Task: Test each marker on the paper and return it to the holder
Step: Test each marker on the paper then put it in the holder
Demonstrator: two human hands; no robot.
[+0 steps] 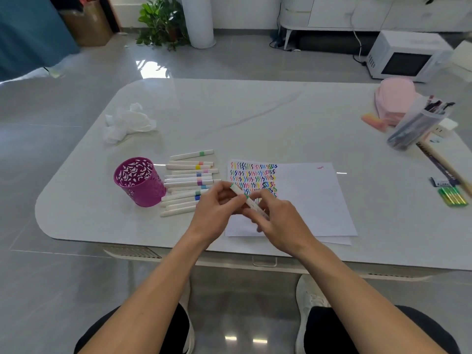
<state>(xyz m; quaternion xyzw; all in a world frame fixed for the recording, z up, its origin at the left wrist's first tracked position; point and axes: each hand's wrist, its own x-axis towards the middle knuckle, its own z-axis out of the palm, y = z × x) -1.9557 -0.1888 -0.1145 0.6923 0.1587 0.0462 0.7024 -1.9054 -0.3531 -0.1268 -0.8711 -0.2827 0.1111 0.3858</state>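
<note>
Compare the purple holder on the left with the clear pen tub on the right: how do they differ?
The purple holder has patterned cut-out walls; the clear tub is see-through. The purple holder looks empty; the clear tub holds pens. The purple holder stands left of the paper; the clear tub sits by the pink pouch. Both are on the white table.

Holding a white, green-banded marker (237, 191) slantwise between left hand (217, 209) and right hand (279, 222), over the white paper (306, 200) bearing rows of coloured squiggles. Leaving the other markers (187, 178) lying side by side right of the upright purple cut-work holder (139, 186).
</note>
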